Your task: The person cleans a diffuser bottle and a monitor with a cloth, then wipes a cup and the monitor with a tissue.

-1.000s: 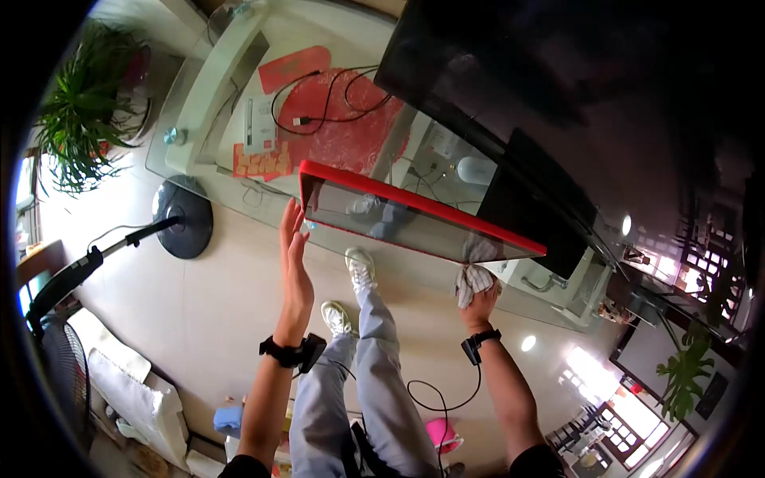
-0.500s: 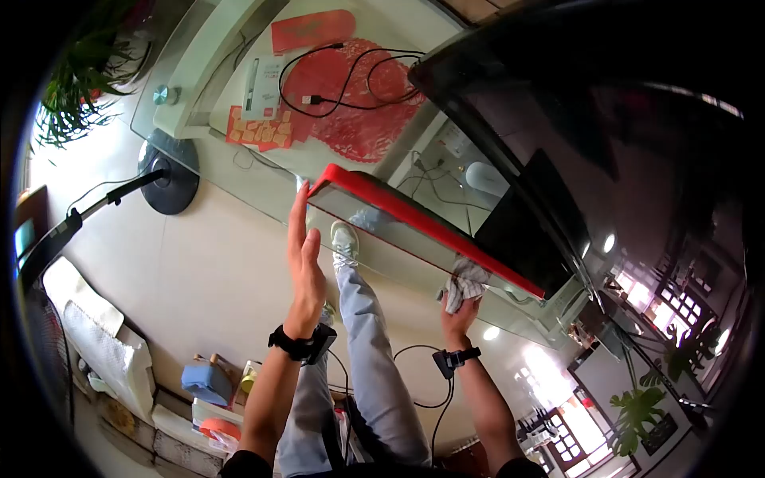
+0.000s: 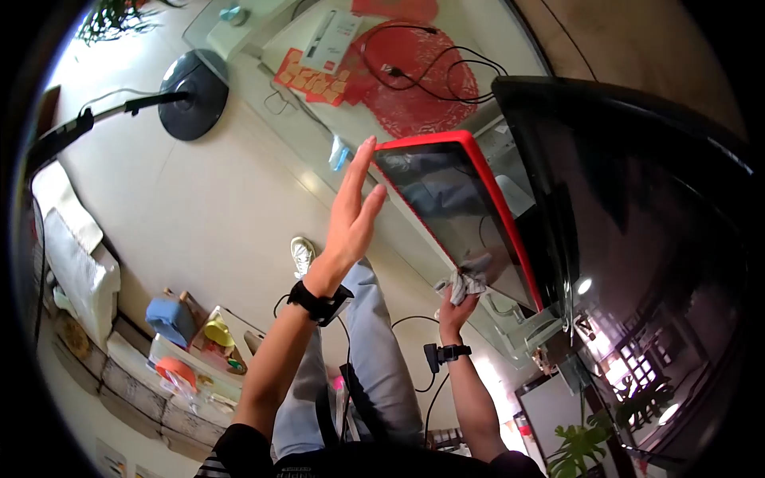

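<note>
A red-framed panel (image 3: 504, 199) with a glossy dark face stands tilted at the glass table's edge. The face mirrors parts of the room. My left hand (image 3: 352, 219) is held flat at the panel's upper left corner, fingers stretched out and thumb apart, the fingertips at the frame. At the lower edge, my right hand (image 3: 456, 312) grips a crumpled grey-and-white striped cloth (image 3: 468, 285) against the panel's face. The cloth partly hides the fingers.
A large black television (image 3: 621, 207) stands right behind the panel. On the glass table (image 3: 275, 131) lie a black cable (image 3: 446, 68), a red round mat (image 3: 414, 103) and a white box (image 3: 331, 41). A black stand base (image 3: 194, 95) sits on the floor, left.
The panel's face has turned more toward me, and the view has shifted. My left hand stays at the corner; the cloth in my right hand remains at the lower edge.
</note>
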Action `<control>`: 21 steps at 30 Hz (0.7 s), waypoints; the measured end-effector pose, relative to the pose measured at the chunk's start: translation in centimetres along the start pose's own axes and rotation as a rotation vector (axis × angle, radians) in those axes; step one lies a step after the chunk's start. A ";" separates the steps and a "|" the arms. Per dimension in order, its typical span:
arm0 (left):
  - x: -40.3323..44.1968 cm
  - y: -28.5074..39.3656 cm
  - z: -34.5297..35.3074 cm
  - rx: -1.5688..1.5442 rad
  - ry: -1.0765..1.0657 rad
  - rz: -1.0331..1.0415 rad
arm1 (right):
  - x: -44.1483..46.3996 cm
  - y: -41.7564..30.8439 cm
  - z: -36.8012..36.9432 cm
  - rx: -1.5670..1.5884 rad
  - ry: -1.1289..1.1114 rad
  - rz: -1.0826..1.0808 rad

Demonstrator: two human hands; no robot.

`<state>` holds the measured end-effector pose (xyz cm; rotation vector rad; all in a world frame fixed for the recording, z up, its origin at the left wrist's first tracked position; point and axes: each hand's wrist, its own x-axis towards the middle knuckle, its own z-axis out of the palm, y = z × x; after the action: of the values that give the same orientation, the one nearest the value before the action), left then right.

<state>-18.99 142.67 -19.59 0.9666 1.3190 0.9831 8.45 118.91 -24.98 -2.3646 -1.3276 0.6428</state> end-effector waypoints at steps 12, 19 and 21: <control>-15.2 -4.3 -3.4 -0.039 0.036 -0.227 | 1.7 0.6 -3.4 0.120 0.239 0.327; -25.7 -7.2 -4.7 -0.159 0.274 -0.183 | 1.8 5.5 -5.7 -0.013 0.057 0.251; -29.3 -8.7 -4.8 -0.204 0.373 -0.157 | 1.0 6.2 -6.1 -0.041 0.102 0.235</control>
<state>-23.89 112.18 -19.05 0.5304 1.5405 1.1867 16.57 116.16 -23.24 -2.5738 -1.0391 0.5549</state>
